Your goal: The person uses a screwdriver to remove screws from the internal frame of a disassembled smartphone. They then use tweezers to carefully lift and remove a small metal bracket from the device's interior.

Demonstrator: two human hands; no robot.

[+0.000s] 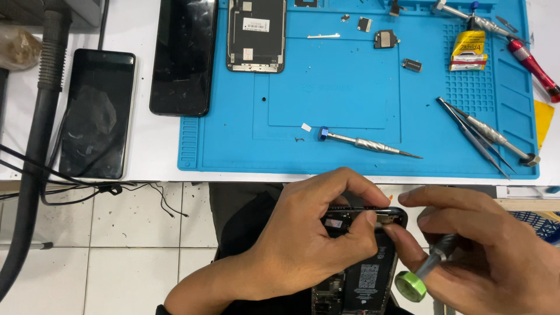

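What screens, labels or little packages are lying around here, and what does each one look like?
Dark phone: far left on the white table, black screen off.
Second dark screen: beside it, at the mat's left edge, tall, glossy black.
Detached display panel: top of the blue mat, back up, small white labels.
Yellow packet: mat's upper right, small, yellow and red.
Opened phone: in both hands, white labels inside.

I see both my hands bare: left hand point(297, 245), right hand point(496, 251), no rings or gloves. A dark cuff edges my left forearm; dark clothing covers my lap.
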